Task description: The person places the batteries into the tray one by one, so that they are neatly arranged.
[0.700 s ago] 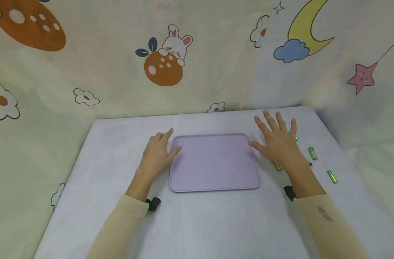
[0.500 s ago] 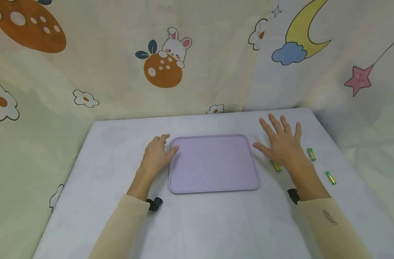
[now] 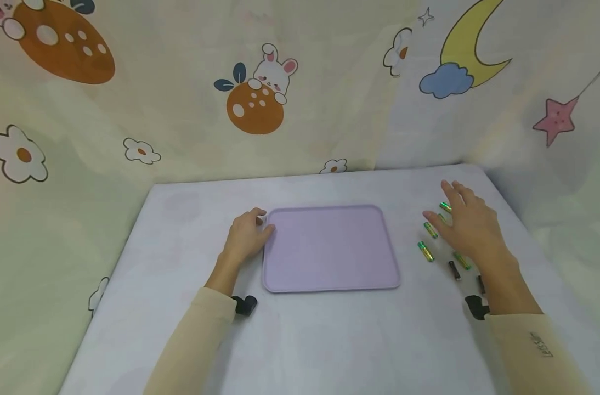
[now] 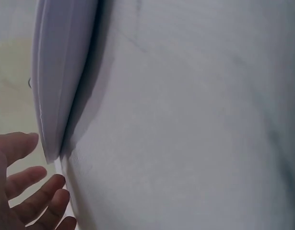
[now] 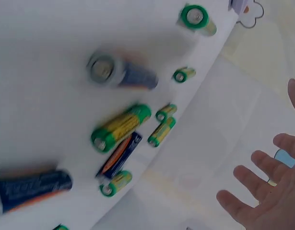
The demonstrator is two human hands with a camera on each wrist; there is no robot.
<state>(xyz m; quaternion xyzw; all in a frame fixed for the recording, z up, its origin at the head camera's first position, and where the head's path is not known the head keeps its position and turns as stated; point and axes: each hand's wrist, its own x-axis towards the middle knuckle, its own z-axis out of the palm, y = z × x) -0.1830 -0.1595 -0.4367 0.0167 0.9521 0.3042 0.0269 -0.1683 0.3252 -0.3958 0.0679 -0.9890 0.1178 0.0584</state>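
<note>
Lilac tray, centre; batteries, right; left hand relaxed, empty, beside tray's left edge; right hand spread, empty, above batteries, apparently reaching, next move likely requiring a lowered pinch.

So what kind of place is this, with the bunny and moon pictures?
Maybe a little indoor spot set up for tabletop activities: a white table holds a lilac tray and scattered batteries, with a cartoon-printed backdrop behind.

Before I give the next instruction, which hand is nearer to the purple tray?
Left. The left hand is at the left edge of the purple tray; the right hand is off beyond its right edge, by the batteries.
</note>
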